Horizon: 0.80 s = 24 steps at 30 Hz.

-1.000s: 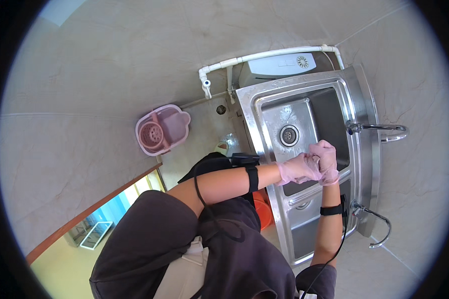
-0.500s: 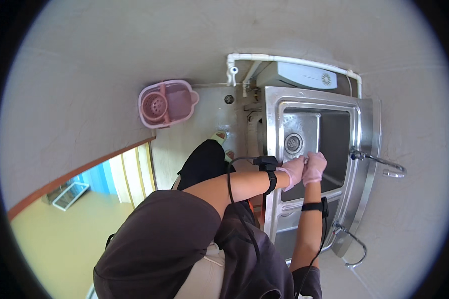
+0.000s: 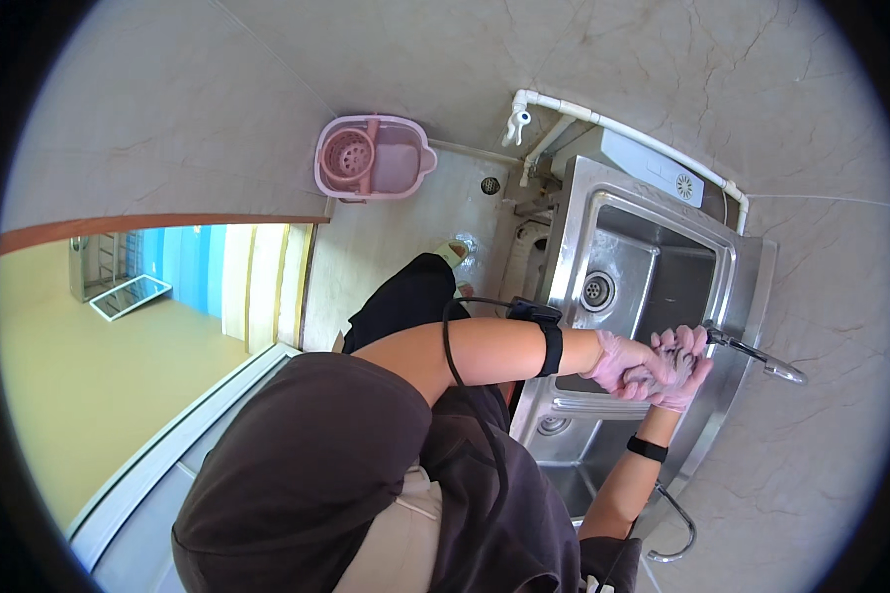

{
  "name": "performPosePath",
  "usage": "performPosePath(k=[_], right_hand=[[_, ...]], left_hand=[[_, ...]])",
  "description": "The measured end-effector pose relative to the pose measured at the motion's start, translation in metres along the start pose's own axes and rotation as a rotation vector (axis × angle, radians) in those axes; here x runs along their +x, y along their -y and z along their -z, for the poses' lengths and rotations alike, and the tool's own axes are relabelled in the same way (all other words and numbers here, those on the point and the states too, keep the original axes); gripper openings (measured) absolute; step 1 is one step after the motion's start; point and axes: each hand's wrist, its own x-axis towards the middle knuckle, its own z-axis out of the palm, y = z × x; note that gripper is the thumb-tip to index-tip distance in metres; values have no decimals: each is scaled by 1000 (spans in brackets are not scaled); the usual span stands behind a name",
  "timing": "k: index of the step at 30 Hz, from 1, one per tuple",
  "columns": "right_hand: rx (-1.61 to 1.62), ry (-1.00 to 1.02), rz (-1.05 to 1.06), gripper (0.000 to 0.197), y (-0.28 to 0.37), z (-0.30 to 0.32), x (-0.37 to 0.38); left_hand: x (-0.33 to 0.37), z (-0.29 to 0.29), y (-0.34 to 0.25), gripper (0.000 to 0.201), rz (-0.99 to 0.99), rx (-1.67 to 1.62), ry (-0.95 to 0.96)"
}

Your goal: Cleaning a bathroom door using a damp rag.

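Observation:
Both my hands wear thin pink gloves and meet over the right-hand rim of the steel sink [image 3: 556, 285], close to the far faucet [image 3: 761, 361]. My left hand [image 3: 625, 364] reaches across, its fingers closed against the right palm. My right hand [image 3: 684, 380] is turned palm up, fingers apart and slightly bent. A grey, mottled patch shows between the hands. Whether it is a small crumpled thing or the wet glove itself, I cannot make out.
Beside the sink are a second curved faucet [image 3: 684, 529], a white water pipe [image 3: 653, 136] and a pale boxy appliance [image 3: 653, 168]. A pink mop bucket [image 3: 420, 158] stands on the floor near a drain [image 3: 489, 186]. At the left, a doorway has a brown frame [image 3: 168, 223].
My hands have moved from over the basin toward the faucet side. The right hand has turned palm up and spread its fingers. The whole view has shifted and rotated.

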Motion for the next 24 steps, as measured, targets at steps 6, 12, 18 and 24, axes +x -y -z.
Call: performPosePath(k=[6, 12, 18, 24], right_hand=[[-493, -340, -430, 26, 30, -28, 6], [-863, -484, -359, 17, 9, -19, 21], [-1129, -484, -235, 13, -14, 36, 39], [-1786, -616, -109, 17, -56, 85, 61]], left_hand=[[15, -15, 18, 25, -134, 276, -152], [63, 26, 34, 34, -777, 1195, -740], [68, 46, 28, 40, -655, 1141, -1010], [68, 72, 26, 45, -523, 1059, -1125]])
